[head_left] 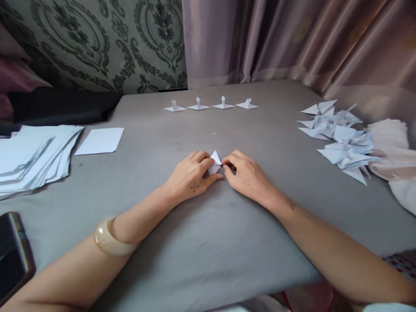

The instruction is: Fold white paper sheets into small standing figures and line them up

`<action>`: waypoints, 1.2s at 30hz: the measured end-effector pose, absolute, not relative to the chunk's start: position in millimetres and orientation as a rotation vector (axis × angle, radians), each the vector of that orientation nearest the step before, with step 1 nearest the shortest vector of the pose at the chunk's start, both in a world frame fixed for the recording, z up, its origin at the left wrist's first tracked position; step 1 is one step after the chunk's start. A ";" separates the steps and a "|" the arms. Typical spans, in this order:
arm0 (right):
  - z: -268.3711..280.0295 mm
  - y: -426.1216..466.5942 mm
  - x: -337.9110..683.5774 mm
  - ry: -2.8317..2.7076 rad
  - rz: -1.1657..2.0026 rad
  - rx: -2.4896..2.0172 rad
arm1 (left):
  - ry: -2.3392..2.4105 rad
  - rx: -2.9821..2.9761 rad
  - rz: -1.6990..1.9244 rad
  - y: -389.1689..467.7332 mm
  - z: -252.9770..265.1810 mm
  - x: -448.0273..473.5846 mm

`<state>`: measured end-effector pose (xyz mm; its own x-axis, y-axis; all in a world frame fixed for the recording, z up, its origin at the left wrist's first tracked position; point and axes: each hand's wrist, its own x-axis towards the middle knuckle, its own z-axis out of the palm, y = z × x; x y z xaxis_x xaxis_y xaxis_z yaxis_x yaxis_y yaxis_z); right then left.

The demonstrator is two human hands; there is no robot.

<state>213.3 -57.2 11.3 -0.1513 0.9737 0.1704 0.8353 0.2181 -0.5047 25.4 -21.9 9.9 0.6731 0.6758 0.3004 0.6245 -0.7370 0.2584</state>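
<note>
A small piece of folded white paper lies at the middle of the grey-covered table, between my two hands. My left hand grips its left side, fingers over the top and thumb along the near edge. At the paper's right corner, my right hand is closed in a pinch, thumb against curled fingers. Part of the paper is hidden under the left fingers. Beyond the hands, several folded paper figures stand in a row with upright points.
To the left are a stack of white paper sheets, a smaller square pile of paper and a phone. Several folded paper pieces are heaped at the right, beside pale cloth. A curtain hangs behind.
</note>
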 end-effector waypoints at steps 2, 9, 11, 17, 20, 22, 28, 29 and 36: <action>10.3 -57.0 212.0 -1.994 0.476 -1.637 | 1.148 2.700 0.566 -21.6 9.5 27.0; 10.5 -57.6 207.1 -1.909 0.543 -1.391 | 1.276 2.670 0.581 -23.1 9.4 28.8; 13.3 -57.8 206.4 -1.851 0.506 -1.338 | 1.304 2.593 0.638 -23.5 11.6 29.2; 20.8 -56.5 202.5 -1.339 0.690 -1.455 | 1.266 1.483 0.969 -19.9 22.0 34.4; 20.5 -56.7 197.5 -1.179 1.011 -1.419 | 1.084 1.046 1.029 -22.0 22.9 39.0; 20.1 -57.3 194.5 -1.140 1.148 -1.345 | 1.022 0.899 1.024 -25.6 22.4 41.9; 26.9 -56.8 198.5 -1.110 1.308 -1.352 | 1.032 0.904 0.954 -31.5 26.0 44.1; 28.8 -56.4 200.7 -1.127 1.330 -1.399 | 1.043 0.936 0.955 -30.9 26.7 43.7; 24.6 -50.8 214.6 -1.288 1.207 -1.594 | 1.138 1.219 0.816 -27.8 22.0 39.9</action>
